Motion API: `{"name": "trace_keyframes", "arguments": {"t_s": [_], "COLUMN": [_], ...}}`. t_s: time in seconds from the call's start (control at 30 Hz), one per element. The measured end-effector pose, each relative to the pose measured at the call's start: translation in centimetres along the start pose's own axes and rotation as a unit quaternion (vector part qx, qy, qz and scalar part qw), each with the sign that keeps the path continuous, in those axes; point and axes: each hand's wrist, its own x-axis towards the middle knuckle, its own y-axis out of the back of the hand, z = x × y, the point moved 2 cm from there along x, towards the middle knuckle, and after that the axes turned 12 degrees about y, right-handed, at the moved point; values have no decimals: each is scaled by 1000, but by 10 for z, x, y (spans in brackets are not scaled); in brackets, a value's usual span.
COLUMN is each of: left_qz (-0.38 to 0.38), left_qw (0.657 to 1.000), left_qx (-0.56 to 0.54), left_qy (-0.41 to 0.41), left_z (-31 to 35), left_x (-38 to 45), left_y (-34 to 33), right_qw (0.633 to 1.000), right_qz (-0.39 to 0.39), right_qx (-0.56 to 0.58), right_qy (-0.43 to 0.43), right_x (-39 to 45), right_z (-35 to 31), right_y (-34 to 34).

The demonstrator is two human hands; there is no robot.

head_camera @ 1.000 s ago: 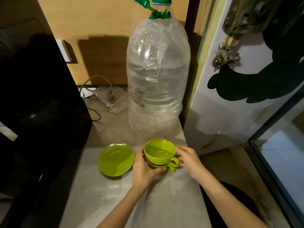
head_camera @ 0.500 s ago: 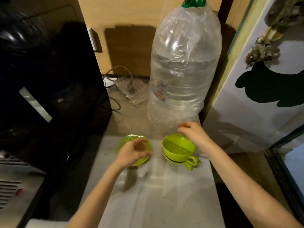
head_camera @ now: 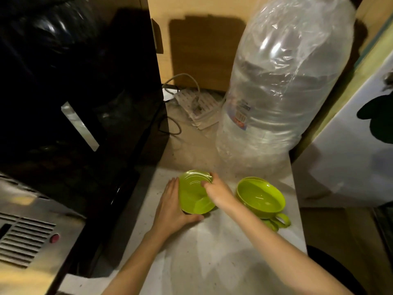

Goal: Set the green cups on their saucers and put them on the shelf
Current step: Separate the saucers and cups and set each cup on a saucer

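Two green saucers (head_camera: 196,195) lie stacked on the pale counter (head_camera: 223,262), the top one tilted up. My left hand (head_camera: 171,209) grips their near left edge. My right hand (head_camera: 220,193) holds their right edge, with fingertips on the upper face. To the right, apart from both hands, two nested green cups (head_camera: 261,198) stand upright on the counter with their handles toward me.
A big clear water bottle (head_camera: 287,92) stands right behind the cups. A black appliance (head_camera: 74,92) walls off the left side, with a vented metal box (head_camera: 25,233) below it. A power strip with cables (head_camera: 197,107) lies at the back. A white door (head_camera: 350,158) stands at the right.
My right hand left the cups and crossed left to the saucers. My left hand closed on the saucers' near edge, and the top saucer tilted up. The cups stayed put.
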Motion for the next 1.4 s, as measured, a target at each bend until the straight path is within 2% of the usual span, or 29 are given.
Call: {"name": "trace_keyframes", "arguments": {"t_s": [0.2,0.3,0.5,0.9,1.4], "left_qz": [17,8,38,-8,-47], "left_qw": [999,998,995,995,991], "left_qx": [-30,-46,-58,-3,44], "left_qy": [-28,-31,-76,-103,-118], "left_z": [4,4,-6,-58,-65], "left_x": [-2,-7,-27,-104,-96], "left_y": [3,5,16,13,8], "right_qw": [999,999,996,988,990], "right_qz": [37,41,46,56,69], "right_qx": [17,33,75,143,121], "right_qy": [-2,-2,21,22,11], "right_x": [-5,-8,-35,-120,-131], "right_z": [9,7,3,42,52], "right_y": [2,7,6,-23,-33]}}
